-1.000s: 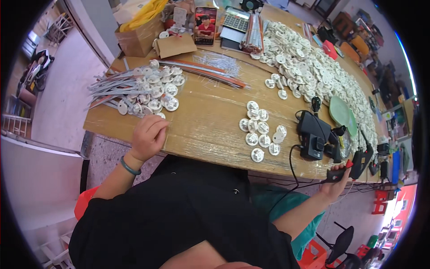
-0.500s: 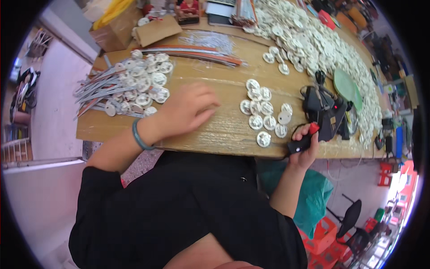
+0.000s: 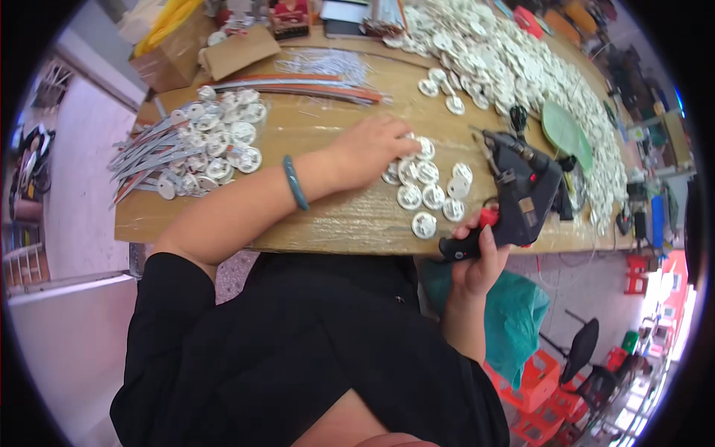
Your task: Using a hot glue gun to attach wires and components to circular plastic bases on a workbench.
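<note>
My left hand [image 3: 376, 149], with a grey-green bracelet at the wrist, reaches over the table with its fingers stretched out. Its fingertips lie over the upper end of a small group of white round plastic pieces [image 3: 427, 173], hiding part of it. My right hand [image 3: 478, 262] is wrapped round the grip of a black pistol-shaped power tool [image 3: 525, 190] with a red trigger and small red lights. The tool is tilted near the table's front edge, its nose pointing to the far side. Whether the left fingertips pinch a piece cannot be made out.
On the left lies a pile of white round pieces with grey strips [image 3: 216, 138]. Long flat strips [image 3: 313, 86] lie behind it. A large heap of white pieces [image 3: 506, 71] fills the far right, beside a green plate [image 3: 558, 127]. A cardboard box [image 3: 175, 59] stands at far left.
My left hand has moved right, onto the group of white pieces. My right hand has raised and tilted the black tool, bringing its nose into plain view.
</note>
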`<state>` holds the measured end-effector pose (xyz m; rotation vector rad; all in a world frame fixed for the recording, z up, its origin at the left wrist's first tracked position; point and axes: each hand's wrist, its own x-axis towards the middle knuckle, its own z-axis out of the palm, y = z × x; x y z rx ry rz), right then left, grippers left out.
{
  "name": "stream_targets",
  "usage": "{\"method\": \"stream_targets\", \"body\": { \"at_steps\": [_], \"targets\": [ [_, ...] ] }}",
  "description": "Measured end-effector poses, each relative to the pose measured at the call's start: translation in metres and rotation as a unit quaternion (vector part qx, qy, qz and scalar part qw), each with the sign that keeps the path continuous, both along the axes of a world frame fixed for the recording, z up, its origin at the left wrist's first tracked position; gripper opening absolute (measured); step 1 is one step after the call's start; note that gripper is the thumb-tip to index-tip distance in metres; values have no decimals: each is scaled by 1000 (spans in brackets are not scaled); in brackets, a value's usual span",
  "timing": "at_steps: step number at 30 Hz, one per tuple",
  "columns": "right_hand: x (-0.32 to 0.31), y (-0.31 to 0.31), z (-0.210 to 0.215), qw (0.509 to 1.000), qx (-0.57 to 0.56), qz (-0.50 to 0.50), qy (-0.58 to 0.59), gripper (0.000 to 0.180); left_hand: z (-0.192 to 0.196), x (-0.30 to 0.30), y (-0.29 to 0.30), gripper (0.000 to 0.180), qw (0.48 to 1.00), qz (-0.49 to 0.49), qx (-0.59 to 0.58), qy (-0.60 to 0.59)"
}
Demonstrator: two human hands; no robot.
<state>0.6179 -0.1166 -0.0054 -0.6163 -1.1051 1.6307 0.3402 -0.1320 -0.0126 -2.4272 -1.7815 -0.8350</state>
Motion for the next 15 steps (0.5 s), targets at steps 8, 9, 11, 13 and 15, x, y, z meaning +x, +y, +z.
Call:
{"method": "stream_targets", "body": {
  "at_steps": [8, 9, 11, 13, 15],
  "targets": [
    [-2, 18, -32, 994, -53, 80, 51, 37, 57, -7, -58, 30, 982, 73, -74, 161],
    [-3, 20, -32, 991, -71, 90, 63, 36, 52, -11, -63, 30, 981, 79, -75, 163],
    [-9, 20, -23, 989, -83, 90, 86, 39, 43, -16, -71, 31, 966, 56, -226, 112],
    [-8, 20, -23, 992, -43, 109, 55, 37, 45, -28, -70, 31, 974, 41, -217, 58],
    [-9, 23, -23, 991, -43, 111, 55, 37, 49, -46, -57, 31, 983, 46, -174, -17]
  ]
}}
